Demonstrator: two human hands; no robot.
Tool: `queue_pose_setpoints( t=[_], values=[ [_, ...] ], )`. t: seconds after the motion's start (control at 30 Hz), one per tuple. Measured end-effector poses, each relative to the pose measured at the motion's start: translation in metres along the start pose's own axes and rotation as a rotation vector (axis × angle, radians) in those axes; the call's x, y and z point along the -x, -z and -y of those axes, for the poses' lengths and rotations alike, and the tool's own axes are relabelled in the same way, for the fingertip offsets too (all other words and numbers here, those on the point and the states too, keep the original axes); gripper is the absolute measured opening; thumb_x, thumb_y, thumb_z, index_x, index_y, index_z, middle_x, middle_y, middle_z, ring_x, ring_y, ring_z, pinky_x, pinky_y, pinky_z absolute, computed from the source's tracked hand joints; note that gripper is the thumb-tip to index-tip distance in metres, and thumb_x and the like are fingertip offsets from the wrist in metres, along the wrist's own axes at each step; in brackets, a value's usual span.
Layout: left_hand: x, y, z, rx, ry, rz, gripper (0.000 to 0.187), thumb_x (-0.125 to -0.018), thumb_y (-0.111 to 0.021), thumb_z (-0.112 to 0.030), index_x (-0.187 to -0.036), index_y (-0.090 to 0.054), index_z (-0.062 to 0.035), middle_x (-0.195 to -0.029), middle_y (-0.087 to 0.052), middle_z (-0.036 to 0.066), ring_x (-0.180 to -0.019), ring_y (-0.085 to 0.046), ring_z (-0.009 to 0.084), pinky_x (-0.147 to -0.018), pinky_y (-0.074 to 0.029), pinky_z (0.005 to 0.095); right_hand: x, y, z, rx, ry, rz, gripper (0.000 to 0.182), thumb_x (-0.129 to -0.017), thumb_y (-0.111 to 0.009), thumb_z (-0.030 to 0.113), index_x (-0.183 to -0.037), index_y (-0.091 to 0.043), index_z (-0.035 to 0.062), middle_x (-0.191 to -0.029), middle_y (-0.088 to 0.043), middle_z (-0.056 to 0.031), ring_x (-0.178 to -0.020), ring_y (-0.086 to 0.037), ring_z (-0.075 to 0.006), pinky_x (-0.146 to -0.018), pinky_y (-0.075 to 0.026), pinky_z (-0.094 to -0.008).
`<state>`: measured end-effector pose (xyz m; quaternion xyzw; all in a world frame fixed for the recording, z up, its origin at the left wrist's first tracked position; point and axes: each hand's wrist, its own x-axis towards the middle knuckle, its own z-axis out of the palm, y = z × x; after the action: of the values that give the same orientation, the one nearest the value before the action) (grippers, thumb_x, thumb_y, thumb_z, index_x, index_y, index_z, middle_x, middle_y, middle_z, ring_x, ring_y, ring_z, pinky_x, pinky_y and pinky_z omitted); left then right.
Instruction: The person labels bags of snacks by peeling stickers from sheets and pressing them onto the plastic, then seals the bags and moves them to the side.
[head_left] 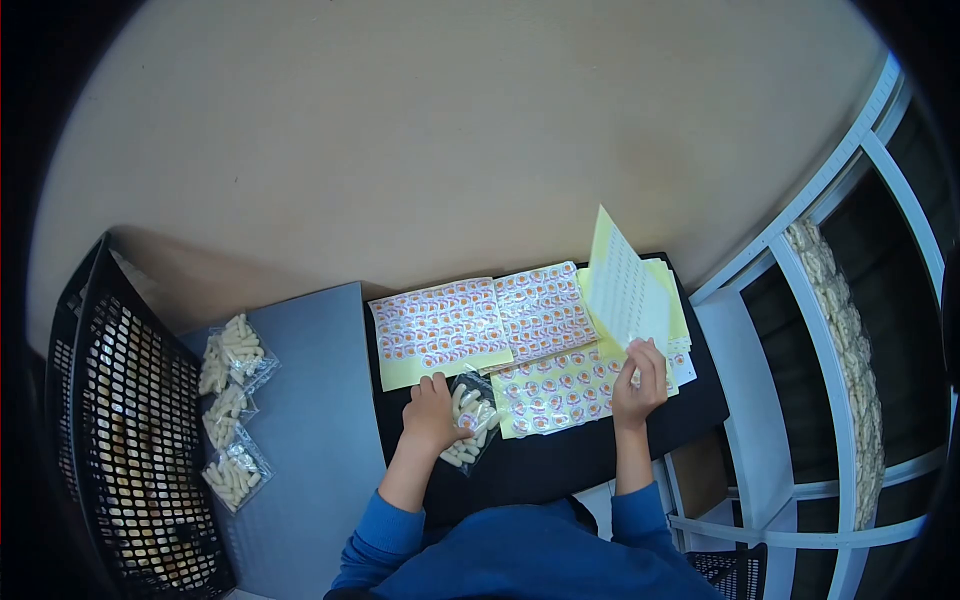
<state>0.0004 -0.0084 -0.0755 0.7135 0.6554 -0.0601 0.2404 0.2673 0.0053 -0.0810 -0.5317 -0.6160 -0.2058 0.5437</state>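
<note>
My left hand [430, 415] lies at the left edge of a clear plastic bag [466, 452] of pale, stubby sticks, its fingers apart and its thumb resting on the bag. A small patch of orange and pink shows on the bag by the thumb. My right hand [640, 387] pinches the lower edge of a raised sheet of stickers [628, 290], whose pale back faces me. Flat below it is a yellow-edged sheet of round stickers [555, 392]. Two more sticker sheets, one on the left [440, 322] and one in the middle [543, 308], lie behind the bag.
Several filled clear bags [237, 475] lie on a grey board [310, 440] to the left. Beyond them stands a black perforated basket [150, 430]. A white metal rack [770, 400] stands on the right. The black tabletop [560, 470] meets a beige wall [450, 150].
</note>
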Motion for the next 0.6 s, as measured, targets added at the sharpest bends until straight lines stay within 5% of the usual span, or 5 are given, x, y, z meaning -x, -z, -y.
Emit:
queue_pose_setpoints(
  t=[0.13, 0.23, 0.37, 0.5, 0.6],
  values=[
    [0.006, 0.028, -0.018, 0.659, -0.239, -0.006, 0.093, -0.064, -0.073, -0.041, -0.127, -0.022, 0.0049, -0.121, -0.038, 0.018, -0.114, -0.041, 0.0294, -0.086, -0.042, 0.0369, -0.007, 0.017, 0.039, -0.183, 0.208, 0.043, 0.020, -0.067, -0.054, -0.013, -0.078, -0.060, 0.0016, -0.080, -0.059, -0.0099, -0.080, -0.060, -0.0255, -0.083, -0.047, -0.0433],
    [0.018, 0.036, -0.036, 2.040, -0.676, 0.117, 0.057, -0.083, -0.056, -0.022, -0.126, -0.029, 0.0035, -0.119, -0.045, 0.016, -0.109, -0.046, 0.0214, -0.089, -0.038, 0.0309, -0.005, 0.023, 0.056, -0.249, 0.279, 0.077, 0.018, -0.065, -0.056, -0.010, -0.077, -0.061, 0.0035, -0.082, -0.059, -0.0086, -0.082, -0.060, -0.0239, -0.085, -0.045, -0.0421],
    [0.034, 0.054, -0.041, 1.727, -0.605, -0.077, 0.035, -0.085, -0.048, -0.003, -0.118, -0.038, 0.0038, -0.109, -0.053, 0.013, -0.100, -0.051, 0.0123, -0.084, -0.041, 0.0255, -0.003, 0.026, 0.061, -0.302, 0.340, 0.157, 0.017, -0.065, -0.059, -0.006, -0.077, -0.062, 0.0058, -0.085, -0.059, -0.0072, -0.084, -0.059, -0.0230, -0.087, -0.043, -0.0402],
    [0.035, 0.052, -0.042, 1.677, -0.579, -0.236, 0.023, -0.085, -0.048, -0.002, -0.107, -0.044, 0.0028, -0.102, -0.055, 0.011, -0.094, -0.052, 0.0095, -0.080, -0.043, 0.0238, -0.024, 0.026, 0.082, -0.377, 0.207, 0.384, 0.016, -0.065, -0.065, 0.001, -0.080, -0.062, 0.0062, -0.089, -0.058, -0.0072, -0.085, -0.058, -0.0245, -0.082, -0.044, -0.0388],
    [0.039, 0.053, -0.048, 1.659, -0.601, -0.296, 0.013, -0.085, -0.048, -0.001, -0.098, -0.045, 0.0003, -0.096, -0.055, 0.008, -0.089, -0.052, 0.0077, -0.078, -0.042, 0.0226, -0.037, 0.018, 0.102, -0.462, 0.147, 0.314, 0.019, -0.064, -0.069, 0.005, -0.082, -0.062, 0.0058, -0.090, -0.058, -0.0080, -0.085, -0.057, -0.0257, -0.077, -0.046, -0.0369]
  ],
)
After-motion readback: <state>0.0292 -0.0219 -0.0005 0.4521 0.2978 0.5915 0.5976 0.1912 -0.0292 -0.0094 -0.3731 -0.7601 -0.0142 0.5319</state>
